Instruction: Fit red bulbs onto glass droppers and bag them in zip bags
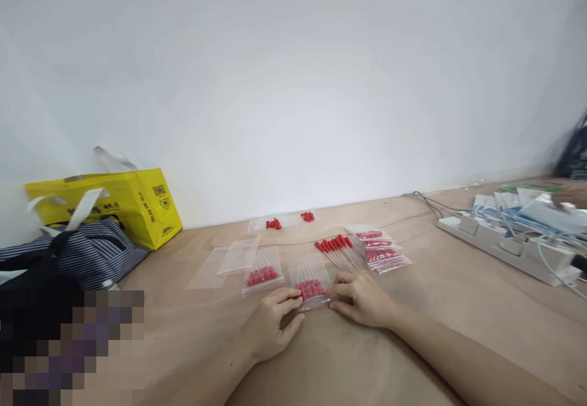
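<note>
A clear zip bag (308, 268) lies in front of me, holding several thin pale sticks with red tips. Its mouth bows apart toward me. My left hand (277, 326) pinches the left corner of that mouth, while my right hand (360, 301) grips the right corner. Left of it rests another clear bag (263, 276) of red-tipped sticks. Loose red-tipped sticks (334, 244) fan out beyond my right hand. Beside them is a stack of filled bags (383, 252). Flat bags without red tips (238, 256) lie to the left.
Toward the wall, more red pieces (274, 224) lie on clear plastic. A yellow bag (156, 210) and a striped cloth item (101, 253) stand at the left. A white power strip (504, 244) with cables sits at the right, near plastic packets (527, 204).
</note>
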### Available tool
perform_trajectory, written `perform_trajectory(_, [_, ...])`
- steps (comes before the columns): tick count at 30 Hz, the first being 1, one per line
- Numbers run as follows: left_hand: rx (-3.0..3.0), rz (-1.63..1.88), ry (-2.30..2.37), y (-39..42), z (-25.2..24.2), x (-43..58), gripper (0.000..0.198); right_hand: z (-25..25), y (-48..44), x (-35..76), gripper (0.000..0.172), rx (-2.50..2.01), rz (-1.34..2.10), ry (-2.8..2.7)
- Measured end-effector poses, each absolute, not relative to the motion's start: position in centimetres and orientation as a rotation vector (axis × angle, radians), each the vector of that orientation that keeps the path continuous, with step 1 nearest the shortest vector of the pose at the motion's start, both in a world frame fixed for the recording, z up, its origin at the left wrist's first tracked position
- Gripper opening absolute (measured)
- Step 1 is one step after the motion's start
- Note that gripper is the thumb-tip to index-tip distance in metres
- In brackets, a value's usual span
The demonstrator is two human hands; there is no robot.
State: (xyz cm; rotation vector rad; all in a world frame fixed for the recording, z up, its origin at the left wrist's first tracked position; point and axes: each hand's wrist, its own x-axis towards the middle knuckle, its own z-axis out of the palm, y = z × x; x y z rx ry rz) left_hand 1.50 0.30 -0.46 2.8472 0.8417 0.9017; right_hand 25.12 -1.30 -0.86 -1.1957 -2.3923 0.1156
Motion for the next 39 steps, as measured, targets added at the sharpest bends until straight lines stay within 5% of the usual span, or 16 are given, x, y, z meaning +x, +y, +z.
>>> perform_trajectory(5, [2.961, 0.974, 0.803, 0.7, -0.6, 1.0, 0.025, -1.8, -0.9, 24.6, 0.023, -1.193, -0.190, -2.404])
perform_trajectory(15, [3.310, 1.195, 0.578, 2.1, -1.1, 1.5, 0.024, -2.2, -0.7, 24.9, 0.019, -1.157, -0.059, -2.258])
perform_trajectory(25, [3.377, 1.168, 0.516, 2.0, -0.6, 1.5, 0.024, -2.6, 0.4, 24.8, 0.027, -0.760, -0.828, -2.365])
perform_trajectory(39, [3.297, 1.244, 0.467, 1.9, -0.4, 2.1, 0.017, -2.7, 0.5, 23.9, 0.022, -0.726, -0.854, -2.363])
